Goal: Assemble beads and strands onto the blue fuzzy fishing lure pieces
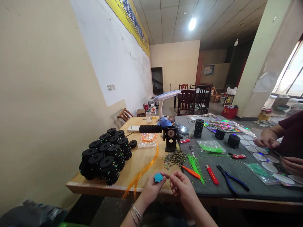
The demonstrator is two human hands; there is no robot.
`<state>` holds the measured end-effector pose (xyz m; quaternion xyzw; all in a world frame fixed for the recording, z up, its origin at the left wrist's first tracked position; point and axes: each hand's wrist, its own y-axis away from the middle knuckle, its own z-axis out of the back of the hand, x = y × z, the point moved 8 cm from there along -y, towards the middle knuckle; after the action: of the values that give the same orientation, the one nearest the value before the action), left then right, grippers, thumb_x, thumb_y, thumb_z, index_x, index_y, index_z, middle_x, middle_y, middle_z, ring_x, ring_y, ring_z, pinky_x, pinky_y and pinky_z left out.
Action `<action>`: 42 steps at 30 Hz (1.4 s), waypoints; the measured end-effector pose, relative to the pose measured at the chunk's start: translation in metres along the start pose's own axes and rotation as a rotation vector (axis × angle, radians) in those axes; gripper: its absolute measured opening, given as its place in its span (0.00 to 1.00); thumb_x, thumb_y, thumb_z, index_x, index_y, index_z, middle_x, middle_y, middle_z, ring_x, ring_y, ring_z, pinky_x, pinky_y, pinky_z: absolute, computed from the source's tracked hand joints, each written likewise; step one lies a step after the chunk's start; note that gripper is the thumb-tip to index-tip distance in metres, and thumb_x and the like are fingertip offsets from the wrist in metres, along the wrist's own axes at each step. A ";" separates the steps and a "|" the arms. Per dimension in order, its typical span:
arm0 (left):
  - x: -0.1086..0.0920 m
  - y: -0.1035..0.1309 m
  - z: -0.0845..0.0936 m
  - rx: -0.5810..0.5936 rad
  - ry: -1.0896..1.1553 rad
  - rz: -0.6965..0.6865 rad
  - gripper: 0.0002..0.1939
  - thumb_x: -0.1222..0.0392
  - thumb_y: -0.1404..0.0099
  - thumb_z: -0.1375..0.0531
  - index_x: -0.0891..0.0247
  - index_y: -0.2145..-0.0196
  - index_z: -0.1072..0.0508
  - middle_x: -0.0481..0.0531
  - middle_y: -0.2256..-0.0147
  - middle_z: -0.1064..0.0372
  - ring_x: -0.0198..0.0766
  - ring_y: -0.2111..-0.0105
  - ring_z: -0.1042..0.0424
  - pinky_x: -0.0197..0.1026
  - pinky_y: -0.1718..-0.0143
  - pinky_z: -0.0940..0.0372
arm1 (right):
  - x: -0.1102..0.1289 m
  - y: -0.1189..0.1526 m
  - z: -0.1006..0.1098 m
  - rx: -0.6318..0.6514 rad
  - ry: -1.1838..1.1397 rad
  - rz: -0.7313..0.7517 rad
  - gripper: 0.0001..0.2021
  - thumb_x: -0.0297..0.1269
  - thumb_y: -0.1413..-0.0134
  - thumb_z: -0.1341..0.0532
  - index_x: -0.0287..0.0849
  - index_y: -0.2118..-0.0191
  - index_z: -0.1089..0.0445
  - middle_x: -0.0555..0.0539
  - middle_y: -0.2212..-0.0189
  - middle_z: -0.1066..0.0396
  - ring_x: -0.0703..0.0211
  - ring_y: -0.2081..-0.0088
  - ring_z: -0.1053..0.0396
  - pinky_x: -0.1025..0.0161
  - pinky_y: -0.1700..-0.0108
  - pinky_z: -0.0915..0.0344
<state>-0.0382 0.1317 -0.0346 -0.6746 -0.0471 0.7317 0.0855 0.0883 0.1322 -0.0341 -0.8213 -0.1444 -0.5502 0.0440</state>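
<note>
A small blue ruffled piece (pixel 158 177) sits in my left hand (pixel 151 188), whose fingers are curled around it at the table's front edge. Beside it, my right hand (pixel 181 186) is pinched close to the left fingertips; what lies between its fingers is too small to name. Just beyond both hands is a pile of small dark and golden pieces (pixel 175 157). An orange-handled tool (pixel 191 172) and bright green strands (pixel 196 165) lie right of the pile. Orange strands (pixel 144 170) stretch across the wood to the left.
Black foam spools (pixel 106 151) are stacked at the left. A black winding device (pixel 170 135) and a blue lamp (pixel 163 119) stand behind the pile. Pliers (pixel 233 179) and a red lighter (pixel 212 175) lie on the grey mat. A person's hands (pixel 267 138) work at the far right.
</note>
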 end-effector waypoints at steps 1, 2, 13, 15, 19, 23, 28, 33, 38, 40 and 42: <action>0.002 -0.001 -0.002 0.024 -0.007 -0.003 0.17 0.47 0.39 0.39 0.65 0.63 0.23 0.54 0.67 0.24 0.43 0.64 0.28 0.42 0.59 0.35 | 0.000 -0.001 0.000 0.004 -0.030 -0.004 0.24 0.56 0.61 0.32 0.42 0.75 0.41 0.58 0.84 0.37 0.74 0.86 0.46 0.74 0.84 0.53; 0.002 -0.001 -0.005 0.046 -0.012 -0.009 0.17 0.48 0.39 0.39 0.65 0.63 0.23 0.54 0.67 0.25 0.43 0.65 0.28 0.42 0.59 0.35 | 0.001 -0.002 -0.001 0.008 -0.056 -0.007 0.24 0.56 0.62 0.31 0.42 0.75 0.41 0.58 0.84 0.37 0.74 0.86 0.46 0.74 0.84 0.53; -0.029 -0.019 -0.015 0.230 -0.094 -0.196 0.09 0.56 0.37 0.40 0.64 0.65 0.25 0.55 0.60 0.32 0.44 0.56 0.33 0.44 0.51 0.41 | 0.006 -0.015 0.003 0.028 -0.081 0.010 0.22 0.53 0.60 0.30 0.42 0.73 0.39 0.58 0.85 0.37 0.74 0.86 0.45 0.75 0.84 0.52; -0.024 -0.022 -0.021 0.300 -0.040 -0.143 0.10 0.54 0.36 0.40 0.65 0.65 0.26 0.54 0.65 0.30 0.43 0.62 0.31 0.43 0.57 0.38 | 0.007 -0.017 0.004 0.024 -0.085 0.007 0.22 0.52 0.60 0.30 0.42 0.73 0.38 0.58 0.84 0.36 0.74 0.86 0.45 0.75 0.84 0.53; -0.015 -0.024 -0.025 0.339 0.013 -0.070 0.13 0.51 0.36 0.41 0.66 0.67 0.27 0.52 0.72 0.30 0.40 0.69 0.32 0.40 0.64 0.38 | 0.008 -0.022 0.006 0.034 -0.103 0.026 0.21 0.52 0.58 0.31 0.42 0.73 0.39 0.58 0.84 0.36 0.74 0.86 0.45 0.75 0.84 0.52; -0.011 -0.020 -0.024 0.323 0.051 -0.029 0.15 0.48 0.38 0.39 0.65 0.70 0.28 0.50 0.73 0.31 0.38 0.71 0.34 0.39 0.66 0.40 | 0.008 -0.024 0.007 0.013 -0.094 0.045 0.22 0.53 0.60 0.31 0.42 0.73 0.39 0.57 0.84 0.36 0.74 0.86 0.45 0.75 0.84 0.50; -0.004 -0.018 -0.017 0.241 0.091 0.018 0.15 0.48 0.40 0.37 0.64 0.70 0.29 0.46 0.75 0.36 0.33 0.74 0.40 0.36 0.69 0.44 | 0.012 -0.021 0.008 -0.017 -0.067 0.060 0.22 0.54 0.60 0.31 0.42 0.73 0.40 0.57 0.83 0.36 0.73 0.85 0.45 0.74 0.83 0.50; 0.012 -0.017 -0.010 0.158 0.145 0.099 0.17 0.46 0.42 0.36 0.63 0.67 0.30 0.43 0.75 0.38 0.30 0.78 0.45 0.33 0.77 0.49 | 0.012 -0.016 0.021 -0.124 0.131 0.160 0.20 0.54 0.57 0.35 0.41 0.73 0.37 0.57 0.84 0.39 0.70 0.83 0.45 0.72 0.81 0.47; 0.019 -0.015 -0.010 0.111 0.204 0.149 0.20 0.46 0.45 0.34 0.63 0.65 0.32 0.41 0.78 0.43 0.29 0.80 0.47 0.32 0.79 0.52 | 0.000 -0.008 0.022 -0.134 0.309 0.192 0.18 0.52 0.54 0.38 0.43 0.75 0.41 0.58 0.84 0.43 0.68 0.83 0.44 0.70 0.81 0.46; 0.019 -0.014 -0.010 0.097 0.220 0.149 0.20 0.46 0.46 0.34 0.64 0.65 0.31 0.40 0.78 0.44 0.28 0.79 0.47 0.32 0.79 0.52 | -0.001 -0.005 0.020 -0.122 0.355 0.220 0.16 0.51 0.52 0.40 0.43 0.75 0.41 0.57 0.82 0.43 0.68 0.82 0.43 0.70 0.80 0.45; 0.018 -0.014 -0.010 0.092 0.229 0.148 0.19 0.47 0.46 0.33 0.64 0.66 0.31 0.40 0.78 0.44 0.28 0.79 0.47 0.32 0.79 0.52 | 0.000 -0.003 0.018 -0.123 0.399 0.245 0.15 0.50 0.50 0.41 0.43 0.75 0.41 0.57 0.82 0.44 0.67 0.81 0.43 0.70 0.80 0.45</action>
<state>-0.0283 0.1482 -0.0503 -0.7506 0.0464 0.6557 0.0669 0.1037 0.1391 -0.0413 -0.7090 0.0016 -0.6997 0.0880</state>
